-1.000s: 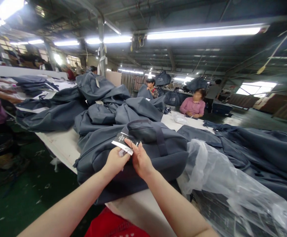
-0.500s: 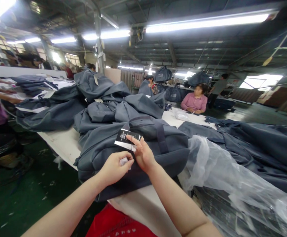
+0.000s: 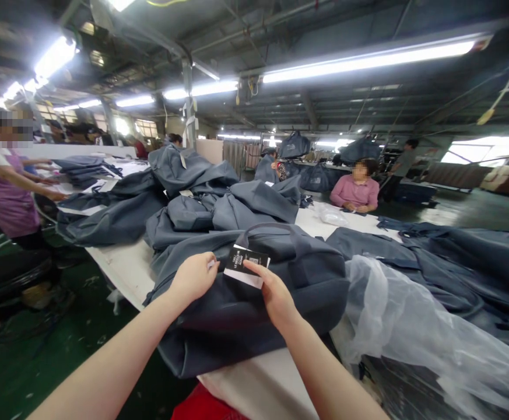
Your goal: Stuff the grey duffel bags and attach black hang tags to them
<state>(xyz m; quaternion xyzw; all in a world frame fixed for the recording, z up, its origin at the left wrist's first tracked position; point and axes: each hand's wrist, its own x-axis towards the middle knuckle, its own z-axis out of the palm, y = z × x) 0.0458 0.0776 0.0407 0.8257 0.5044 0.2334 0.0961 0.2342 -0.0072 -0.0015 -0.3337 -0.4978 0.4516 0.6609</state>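
A dark blue-grey duffel bag [image 3: 254, 326] lies on the table in front of me, its carry handle arching over the top. My right hand [image 3: 278, 297] grips a black and white hang tag [image 3: 249, 265] by its right edge, the index finger across the printed face. Just left of the tag is my left hand [image 3: 195, 277], above the bag, its fingers closed. A small white piece [image 3: 211, 263] shows at those fingertips; its kind is too small to make out.
More blue-grey bags [image 3: 184, 169] are heaped behind on the white table [image 3: 116, 265]. Clear plastic sheeting [image 3: 394, 309] and dark bags [image 3: 459, 256] lie to the right. A person in pink [image 3: 354, 189] sits across the table; another in purple [image 3: 18, 192] works at the left.
My left hand has risen and turned, its back now more toward me. The tag has shifted right and down with my right hand. The whole view has swung slightly left.
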